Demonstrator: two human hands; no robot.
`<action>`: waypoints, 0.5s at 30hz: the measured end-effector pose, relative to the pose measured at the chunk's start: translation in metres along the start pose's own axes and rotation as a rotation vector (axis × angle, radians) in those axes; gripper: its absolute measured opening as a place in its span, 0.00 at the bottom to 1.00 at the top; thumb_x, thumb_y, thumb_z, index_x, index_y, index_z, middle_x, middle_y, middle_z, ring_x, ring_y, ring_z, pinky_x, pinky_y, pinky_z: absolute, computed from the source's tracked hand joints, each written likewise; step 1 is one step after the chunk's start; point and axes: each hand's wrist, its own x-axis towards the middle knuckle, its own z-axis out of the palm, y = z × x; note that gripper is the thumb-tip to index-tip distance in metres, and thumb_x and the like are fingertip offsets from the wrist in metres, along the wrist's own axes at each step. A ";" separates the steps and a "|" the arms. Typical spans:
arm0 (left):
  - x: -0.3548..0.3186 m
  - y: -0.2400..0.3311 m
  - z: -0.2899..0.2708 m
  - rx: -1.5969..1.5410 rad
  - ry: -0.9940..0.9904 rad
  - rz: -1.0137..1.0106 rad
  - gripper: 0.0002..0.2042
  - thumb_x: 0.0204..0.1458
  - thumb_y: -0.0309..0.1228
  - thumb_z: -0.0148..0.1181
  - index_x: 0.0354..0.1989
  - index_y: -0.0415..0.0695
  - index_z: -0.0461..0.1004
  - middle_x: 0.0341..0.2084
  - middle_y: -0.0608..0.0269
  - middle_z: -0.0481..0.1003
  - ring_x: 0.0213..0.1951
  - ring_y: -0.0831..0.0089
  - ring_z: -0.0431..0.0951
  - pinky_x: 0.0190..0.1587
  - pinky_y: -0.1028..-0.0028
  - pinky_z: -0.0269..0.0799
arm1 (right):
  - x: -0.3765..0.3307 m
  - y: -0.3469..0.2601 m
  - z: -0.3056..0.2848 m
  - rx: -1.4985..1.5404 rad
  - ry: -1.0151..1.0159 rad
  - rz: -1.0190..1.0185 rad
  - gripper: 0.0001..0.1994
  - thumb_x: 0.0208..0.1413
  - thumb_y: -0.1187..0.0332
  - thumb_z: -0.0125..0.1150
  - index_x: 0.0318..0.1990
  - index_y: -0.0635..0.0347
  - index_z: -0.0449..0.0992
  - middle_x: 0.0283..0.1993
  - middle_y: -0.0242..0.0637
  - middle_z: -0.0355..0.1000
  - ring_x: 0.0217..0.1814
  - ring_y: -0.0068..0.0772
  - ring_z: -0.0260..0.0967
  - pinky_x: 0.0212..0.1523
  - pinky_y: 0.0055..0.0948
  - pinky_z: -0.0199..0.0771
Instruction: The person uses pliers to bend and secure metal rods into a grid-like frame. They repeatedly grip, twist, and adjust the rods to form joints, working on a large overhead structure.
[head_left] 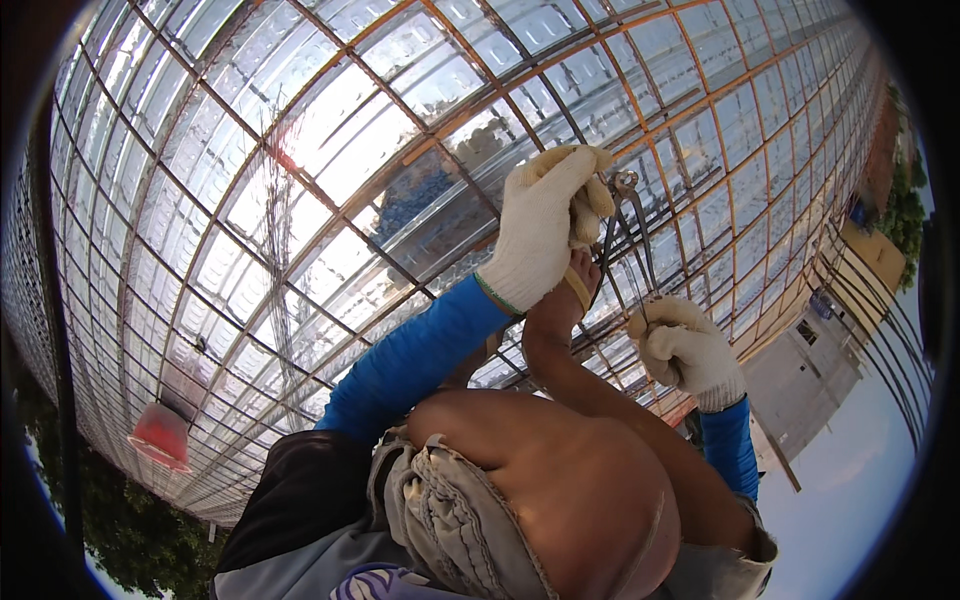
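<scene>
My left hand (545,220), in a white knitted glove and blue sleeve, is closed above the rusty rebar mesh (433,131). Its fingertips are pinched, but what lies in them is hidden. Right beside them is the round-jawed head of metal pincers (626,182), with two slim handles spread downward. My right hand (690,352), gloved the same way, curls its fingers at the lower end of the handles, where thin wire also shows. Between my hands is my bare foot (583,277) with a yellow strap across it.
Shiny ribbed metal decking (345,105) lies under the mesh. A bundle of thin wires (278,230) rests on the bars at left. Further left sits a red plastic container (160,437). My bent knee (610,500) fills the lower middle. A grey building (805,375) stands beyond at right.
</scene>
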 end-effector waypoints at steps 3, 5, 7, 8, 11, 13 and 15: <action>-0.005 0.001 0.002 -0.079 0.006 -0.042 0.18 0.72 0.39 0.58 0.51 0.33 0.80 0.25 0.57 0.81 0.15 0.75 0.74 0.17 0.79 0.66 | 0.003 0.015 -0.018 0.142 -0.065 -0.134 0.12 0.55 0.67 0.62 0.38 0.69 0.75 0.19 0.35 0.68 0.15 0.24 0.61 0.15 0.24 0.60; -0.002 -0.005 0.009 -0.123 0.042 -0.024 0.17 0.72 0.39 0.58 0.51 0.33 0.79 0.25 0.56 0.81 0.16 0.75 0.75 0.18 0.79 0.67 | 0.003 0.018 -0.019 0.196 -0.025 -0.180 0.11 0.55 0.66 0.62 0.37 0.68 0.74 0.19 0.36 0.68 0.15 0.25 0.61 0.15 0.25 0.61; -0.001 -0.001 0.012 -0.091 0.019 -0.023 0.18 0.72 0.39 0.58 0.51 0.33 0.79 0.25 0.56 0.81 0.16 0.74 0.76 0.18 0.78 0.68 | 0.002 0.022 -0.013 0.253 0.082 -0.235 0.12 0.56 0.66 0.59 0.39 0.68 0.73 0.19 0.37 0.68 0.15 0.27 0.62 0.15 0.27 0.62; 0.000 0.003 0.015 -0.075 0.004 -0.020 0.18 0.72 0.39 0.58 0.51 0.32 0.79 0.26 0.55 0.81 0.17 0.74 0.76 0.18 0.78 0.69 | 0.003 0.021 -0.013 0.252 0.099 -0.232 0.12 0.56 0.66 0.59 0.40 0.68 0.73 0.19 0.37 0.68 0.15 0.27 0.62 0.15 0.26 0.62; 0.002 -0.001 0.014 -0.038 -0.004 0.007 0.16 0.72 0.39 0.59 0.47 0.34 0.79 0.26 0.56 0.81 0.19 0.74 0.79 0.21 0.77 0.74 | 0.008 0.014 -0.016 0.265 0.167 -0.206 0.13 0.58 0.67 0.57 0.44 0.70 0.74 0.21 0.38 0.71 0.16 0.28 0.65 0.17 0.25 0.65; 0.003 0.002 0.015 -0.014 -0.016 0.030 0.14 0.72 0.37 0.59 0.45 0.35 0.79 0.27 0.56 0.82 0.20 0.74 0.80 0.22 0.77 0.77 | 0.013 0.009 -0.008 0.111 0.263 -0.242 0.15 0.59 0.68 0.57 0.48 0.71 0.75 0.23 0.38 0.73 0.18 0.27 0.67 0.19 0.25 0.67; 0.000 0.006 0.020 0.021 -0.001 0.026 0.14 0.72 0.36 0.58 0.45 0.35 0.79 0.27 0.56 0.82 0.20 0.74 0.80 0.22 0.77 0.77 | 0.015 0.007 -0.001 -0.116 0.364 -0.258 0.18 0.61 0.71 0.58 0.56 0.70 0.77 0.25 0.35 0.75 0.21 0.22 0.71 0.22 0.23 0.68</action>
